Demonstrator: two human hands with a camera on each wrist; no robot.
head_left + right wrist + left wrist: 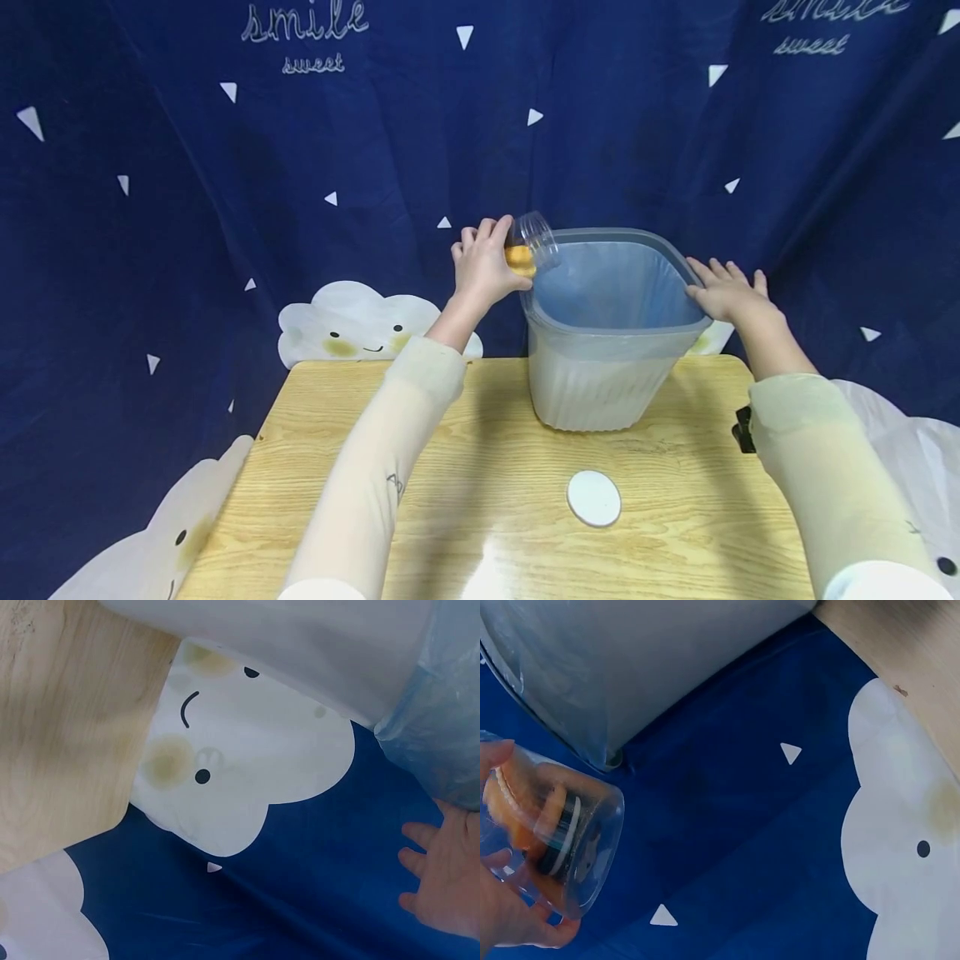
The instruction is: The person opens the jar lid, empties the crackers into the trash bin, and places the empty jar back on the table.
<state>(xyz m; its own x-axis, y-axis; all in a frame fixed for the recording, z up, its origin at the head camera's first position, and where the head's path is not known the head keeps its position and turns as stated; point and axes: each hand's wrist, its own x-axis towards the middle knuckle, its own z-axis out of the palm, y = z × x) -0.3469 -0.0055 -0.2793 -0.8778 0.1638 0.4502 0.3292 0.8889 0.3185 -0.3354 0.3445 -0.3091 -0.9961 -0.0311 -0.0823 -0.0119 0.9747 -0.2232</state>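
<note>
Disc (pixel 593 498), likely lid, off on worktop (pixel 360 450); jar (pixel 536 233) tilted by bin (pixel 588 383), orange pieces (pixel 520 261) inside, not yet out; left hand (pixel 482 265), fingers curled round jar; right hand (pixel 727 295), fingers spread, thumb on rim (pixel 630 332)

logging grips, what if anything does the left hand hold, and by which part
The left hand grips a clear, cylindrical plastic jar around its side wall.

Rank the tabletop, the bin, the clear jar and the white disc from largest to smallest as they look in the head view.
1. Tabletop
2. Bin
3. Clear jar and white disc: too alike to rank, with the clear jar partly covered.
</note>
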